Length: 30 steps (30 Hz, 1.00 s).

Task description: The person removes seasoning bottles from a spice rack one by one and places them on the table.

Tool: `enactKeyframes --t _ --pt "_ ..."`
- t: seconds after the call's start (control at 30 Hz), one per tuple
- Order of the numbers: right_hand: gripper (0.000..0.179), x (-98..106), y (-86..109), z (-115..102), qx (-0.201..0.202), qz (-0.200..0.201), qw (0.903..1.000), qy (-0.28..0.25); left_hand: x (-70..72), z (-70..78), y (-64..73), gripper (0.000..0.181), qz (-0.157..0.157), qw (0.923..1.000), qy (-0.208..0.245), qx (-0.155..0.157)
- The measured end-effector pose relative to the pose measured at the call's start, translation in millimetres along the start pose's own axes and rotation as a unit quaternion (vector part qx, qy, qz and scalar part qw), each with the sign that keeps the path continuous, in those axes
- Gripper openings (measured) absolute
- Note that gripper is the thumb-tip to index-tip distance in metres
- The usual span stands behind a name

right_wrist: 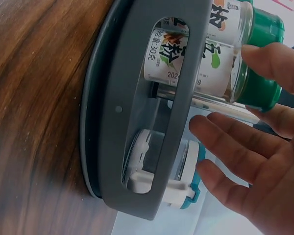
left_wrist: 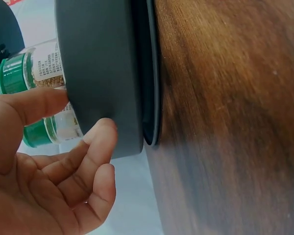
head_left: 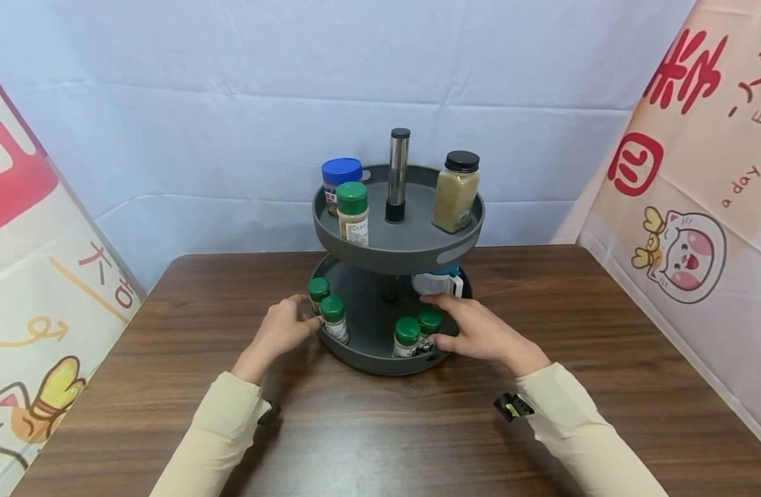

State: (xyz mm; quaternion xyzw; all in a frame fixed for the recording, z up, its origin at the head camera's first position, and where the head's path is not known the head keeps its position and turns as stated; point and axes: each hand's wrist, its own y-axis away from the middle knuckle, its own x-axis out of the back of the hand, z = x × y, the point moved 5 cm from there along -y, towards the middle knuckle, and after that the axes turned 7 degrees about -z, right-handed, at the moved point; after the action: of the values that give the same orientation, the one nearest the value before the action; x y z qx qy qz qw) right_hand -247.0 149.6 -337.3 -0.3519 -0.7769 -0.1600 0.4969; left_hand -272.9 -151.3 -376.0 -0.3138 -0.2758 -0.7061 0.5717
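A dark grey two-tier turntable rack (head_left: 370, 359) stands on the table. My left hand (head_left: 283, 328) is at the left edge of its lower tray, beside two green-capped spice jars (head_left: 334, 319). In the left wrist view the left thumb (left_wrist: 46, 103) lies at the rim by the jars, the other fingers loosely bent outside the tray wall (left_wrist: 100, 63). On the right side, my right hand (head_left: 479, 328) reaches around a green-capped jar (head_left: 430, 319), next to another such jar (head_left: 408, 331). The right wrist view shows the thumb (right_wrist: 267, 58) at the jar's cap and the other fingers spread.
A clear container with a blue lid and white handle (head_left: 439, 284) sits at the lower tray's back right. The upper tray bears a blue-lidded jar (head_left: 341, 172), a green-capped jar (head_left: 352, 207) and a black-lidded jar (head_left: 456, 197) around a metal post (head_left: 398, 166).
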Motion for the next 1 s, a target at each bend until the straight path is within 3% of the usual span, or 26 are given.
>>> enactKeyframes --t 0.23,0.63,1.0 --pt "0.052 -4.0 -3.5 -2.5 0.009 -0.013 0.9997 -0.018 -1.9 -1.8 -3.0 0.064 0.001 0.9998 0.017 0.002" --pt "0.039 -5.8 -6.2 -0.6 0.008 -0.012 0.9994 -0.031 -1.4 -3.4 -3.1 0.052 -0.008 0.999 0.043 -0.005" --pt "0.038 -7.6 -4.5 1.4 -0.003 -0.016 0.999 -0.042 -6.9 -4.5 -5.6 0.062 -0.023 0.9971 0.069 0.022"
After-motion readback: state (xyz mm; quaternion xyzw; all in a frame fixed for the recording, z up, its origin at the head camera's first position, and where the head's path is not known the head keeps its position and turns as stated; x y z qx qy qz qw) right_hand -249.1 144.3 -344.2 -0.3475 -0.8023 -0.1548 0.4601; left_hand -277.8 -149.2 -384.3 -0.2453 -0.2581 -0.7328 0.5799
